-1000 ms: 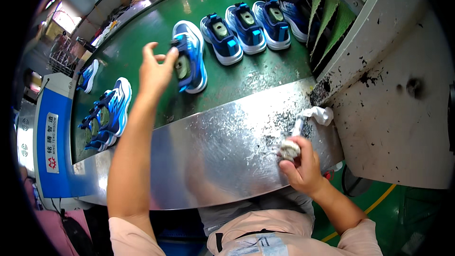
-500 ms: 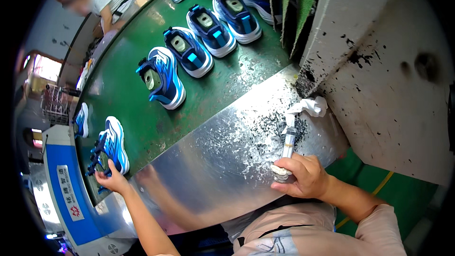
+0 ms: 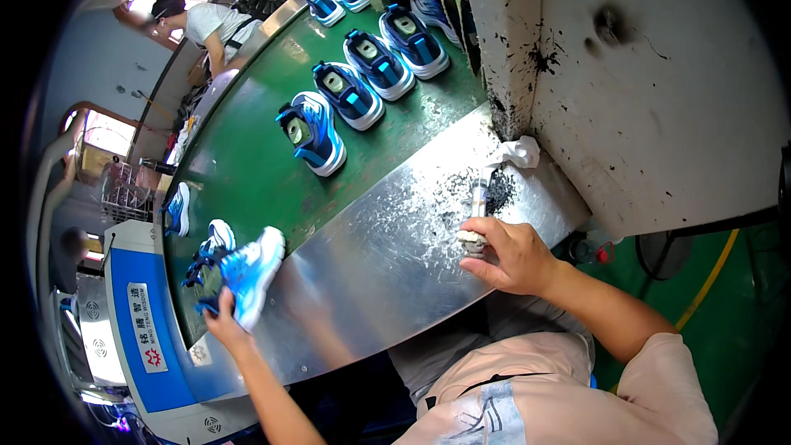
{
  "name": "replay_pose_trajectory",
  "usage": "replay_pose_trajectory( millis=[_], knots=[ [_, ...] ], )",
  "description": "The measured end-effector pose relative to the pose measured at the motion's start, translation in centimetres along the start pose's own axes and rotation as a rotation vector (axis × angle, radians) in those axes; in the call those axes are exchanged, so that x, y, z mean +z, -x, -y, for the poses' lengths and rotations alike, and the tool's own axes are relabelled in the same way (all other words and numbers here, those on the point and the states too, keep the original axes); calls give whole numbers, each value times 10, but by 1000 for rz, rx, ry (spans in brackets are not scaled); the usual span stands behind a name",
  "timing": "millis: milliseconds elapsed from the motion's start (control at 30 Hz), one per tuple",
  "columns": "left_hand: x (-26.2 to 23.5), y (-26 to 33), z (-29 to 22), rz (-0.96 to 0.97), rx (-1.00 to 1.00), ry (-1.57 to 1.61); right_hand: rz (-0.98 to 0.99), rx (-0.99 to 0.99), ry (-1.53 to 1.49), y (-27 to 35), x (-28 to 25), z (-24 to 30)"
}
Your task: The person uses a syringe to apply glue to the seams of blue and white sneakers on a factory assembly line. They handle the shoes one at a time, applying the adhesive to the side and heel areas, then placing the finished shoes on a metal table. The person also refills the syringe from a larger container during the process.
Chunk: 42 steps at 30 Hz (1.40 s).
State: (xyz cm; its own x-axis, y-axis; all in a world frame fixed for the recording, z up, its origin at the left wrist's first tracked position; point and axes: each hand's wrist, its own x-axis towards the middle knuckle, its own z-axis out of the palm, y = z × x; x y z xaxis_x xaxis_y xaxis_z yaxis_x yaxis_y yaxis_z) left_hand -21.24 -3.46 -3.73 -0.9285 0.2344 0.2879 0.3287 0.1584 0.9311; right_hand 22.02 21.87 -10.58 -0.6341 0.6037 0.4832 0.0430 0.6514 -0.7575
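Note:
My left hand (image 3: 228, 321) is closed on a blue-and-white sneaker (image 3: 257, 268) at the left end of the green belt, its white sole tilted towards the right. Partly hidden behind it is another sneaker (image 3: 217, 236). My right hand (image 3: 523, 259) rests over the metal ledge, thumb and fingers pinching a grubby whitish lump (image 3: 472, 241). A clear syringe-like tube (image 3: 479, 198) extends beyond these fingers; whether they grip it too, I cannot tell. Past the tube lies crumpled white cloth or paper (image 3: 521, 152).
Several blue sneakers (image 3: 359, 99) stand in a row on the green belt (image 3: 272, 206). Black and white residue covers part of the metal ledge (image 3: 371, 280). A stained pale machine housing (image 3: 577, 107) with green strips rises at right. Another person (image 3: 216, 29) leans over the belt's far side.
My left hand has moved right with the sneaker, which now leans over the belt's near edge. The whole view has shifted. My right hand keeps its pinch by the tube.

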Motion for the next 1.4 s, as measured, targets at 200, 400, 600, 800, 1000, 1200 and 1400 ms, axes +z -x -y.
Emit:
replay_pose_trajectory(
  millis=[200, 400, 600, 800, 1000, 1200, 1400],
  knots=[
    [39, 189, -9, -27, -42, 1, 73, 200, -21, 2, -6, 16],
    [17, 174, -94, 814, 380, -159, 232, 374, -227, 20, -16, 53],
    [90, 85, -135, 1109, 833, -799, 64, 376, -242, 4, -21, 42],
    [75, 128, -108, 912, 851, -546, 195, 348, -118, 14, -21, 51],
    [30, 195, -79, 607, 931, -585, 226, 365, -73, 19, -17, 48],
    [33, 184, -88, 653, 896, -572, 210, 354, -36, 8, -8, 48],
    [42, 168, -87, 732, 854, -454, 251, 424, 89, 9, -15, 54]
  ],
)
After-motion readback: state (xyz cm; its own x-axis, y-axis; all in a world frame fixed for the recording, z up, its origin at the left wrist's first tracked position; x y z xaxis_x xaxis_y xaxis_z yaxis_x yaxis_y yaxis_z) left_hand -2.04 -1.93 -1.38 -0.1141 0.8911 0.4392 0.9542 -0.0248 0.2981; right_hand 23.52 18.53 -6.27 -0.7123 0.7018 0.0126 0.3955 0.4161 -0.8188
